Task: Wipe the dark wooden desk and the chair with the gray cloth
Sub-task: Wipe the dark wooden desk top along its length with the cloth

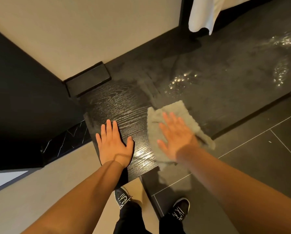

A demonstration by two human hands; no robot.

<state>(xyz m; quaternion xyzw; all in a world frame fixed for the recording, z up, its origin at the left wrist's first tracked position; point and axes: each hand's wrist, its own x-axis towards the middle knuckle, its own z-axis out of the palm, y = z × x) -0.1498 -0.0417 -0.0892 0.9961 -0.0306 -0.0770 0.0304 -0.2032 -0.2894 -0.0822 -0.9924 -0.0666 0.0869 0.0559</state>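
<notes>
Hands on the tabletop [121, 98], how many do you count from there?

Two. The left hand [114, 144] lies flat on the bare dark wood near the corner, fingers straight and close together, holding nothing.

And the other?

The right hand [177, 135], near it, is flat too, fingers spread, palm pressing down on the gray cloth [173, 108]. It isn't gripping it, and it looks blurred.

One cloth?

One. It sits at the near edge of the tabletop, to the right of the left hand and apart from it. Its right corner pokes past the edge over the floor tiles [259, 149].

Which way does it run?

Its long axis goes from the near edge away toward the wall, leaning a little to the left, roughly in line with the right forearm. Wet drops [180, 81] shine on the wood beyond its far short end.

Anything else?

Two dark shoes [122, 197] below, and one white fabric [202, 12] hanging at the far right.
</notes>
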